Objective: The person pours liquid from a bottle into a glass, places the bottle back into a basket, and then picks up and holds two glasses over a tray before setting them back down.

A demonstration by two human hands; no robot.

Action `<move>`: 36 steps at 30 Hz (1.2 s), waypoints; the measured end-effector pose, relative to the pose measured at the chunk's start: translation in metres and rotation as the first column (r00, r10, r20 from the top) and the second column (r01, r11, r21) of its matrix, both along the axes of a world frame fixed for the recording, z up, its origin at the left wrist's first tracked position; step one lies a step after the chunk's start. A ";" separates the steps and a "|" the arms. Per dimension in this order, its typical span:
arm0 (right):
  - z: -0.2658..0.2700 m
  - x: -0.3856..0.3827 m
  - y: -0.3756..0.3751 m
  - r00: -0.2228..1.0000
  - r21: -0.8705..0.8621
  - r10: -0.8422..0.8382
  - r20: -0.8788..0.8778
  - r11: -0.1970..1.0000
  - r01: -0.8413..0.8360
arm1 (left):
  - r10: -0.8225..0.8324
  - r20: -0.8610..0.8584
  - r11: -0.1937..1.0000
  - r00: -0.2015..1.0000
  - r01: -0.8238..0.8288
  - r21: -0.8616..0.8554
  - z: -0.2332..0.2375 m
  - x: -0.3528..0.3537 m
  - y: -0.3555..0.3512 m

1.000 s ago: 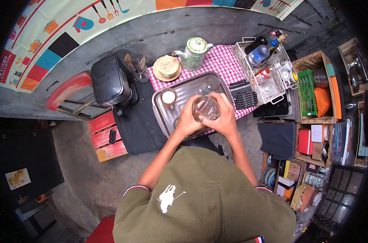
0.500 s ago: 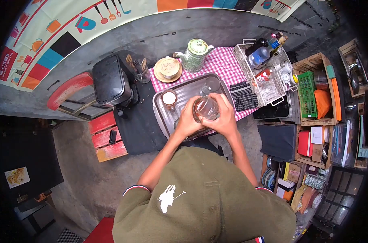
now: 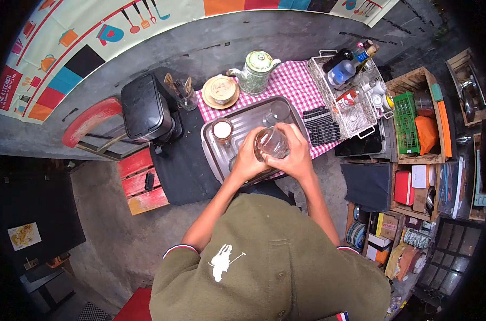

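Between my two hands is a clear drinking glass (image 3: 273,143), held over the near part of a grey metal tray (image 3: 244,116). My left hand (image 3: 248,159) wraps its left side, and my right hand (image 3: 295,152) closes round the right side with the thumb along the near edge. Another clear glass (image 3: 278,111) stands on the tray just beyond my fingers. At the tray's left is a glass cup (image 3: 222,130) with something white in it. A further round item beside my left hand is mostly hidden.
Behind the tray, a green patterned teapot (image 3: 257,72) and a bowl on a plate (image 3: 221,91) rest on a checked cloth (image 3: 292,80). At right stands a wire rack (image 3: 355,115) with bottles; a dark checked cloth (image 3: 321,127) lies beside it. A black bin-like appliance (image 3: 145,107) is left.
Both hands keep the same hold on the glass, with barely any movement. The view has shifted very slightly.
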State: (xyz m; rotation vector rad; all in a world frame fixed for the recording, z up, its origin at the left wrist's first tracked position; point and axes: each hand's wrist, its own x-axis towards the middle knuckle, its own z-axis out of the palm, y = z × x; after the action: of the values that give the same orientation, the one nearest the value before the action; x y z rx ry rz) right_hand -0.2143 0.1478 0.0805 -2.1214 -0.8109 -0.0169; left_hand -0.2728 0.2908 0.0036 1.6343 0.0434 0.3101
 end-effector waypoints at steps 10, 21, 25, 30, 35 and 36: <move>0.002 0.001 -0.001 1.000 -0.015 -0.013 -0.006 1.000 0.013 | -0.002 -0.023 1.000 1.000 0.002 -0.008 0.005 0.001 -0.002; 0.006 0.004 -0.006 0.999 -0.014 0.007 -0.033 1.000 -0.008 | 0.003 -0.006 1.000 1.000 -0.003 -0.013 0.010 0.002 -0.007; 0.006 0.004 -0.009 0.999 -0.017 0.010 -0.039 1.000 -0.010 | 0.003 0.014 1.000 1.000 -0.004 0.019 0.008 0.002 -0.009; 0.004 0.003 -0.011 0.999 0.024 -0.002 -0.036 1.000 0.003 | -0.009 -0.015 1.000 1.000 0.010 0.019 0.008 0.002 -0.011; 0.004 0.002 -0.014 0.999 0.005 -0.004 -0.036 1.000 0.004 | -0.004 -0.019 1.000 1.000 0.004 0.028 0.000 0.002 -0.015; 0.004 0.002 -0.015 0.999 0.007 -0.004 -0.033 1.000 0.005 | -0.011 -0.032 1.000 0.999 0.011 0.023 0.002 0.002 -0.015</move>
State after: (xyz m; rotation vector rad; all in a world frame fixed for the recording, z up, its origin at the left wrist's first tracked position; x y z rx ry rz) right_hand -0.2124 0.1330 0.0844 -2.1111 -0.7855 0.0128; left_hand -0.2709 0.2762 0.0056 1.6616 0.0552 0.2768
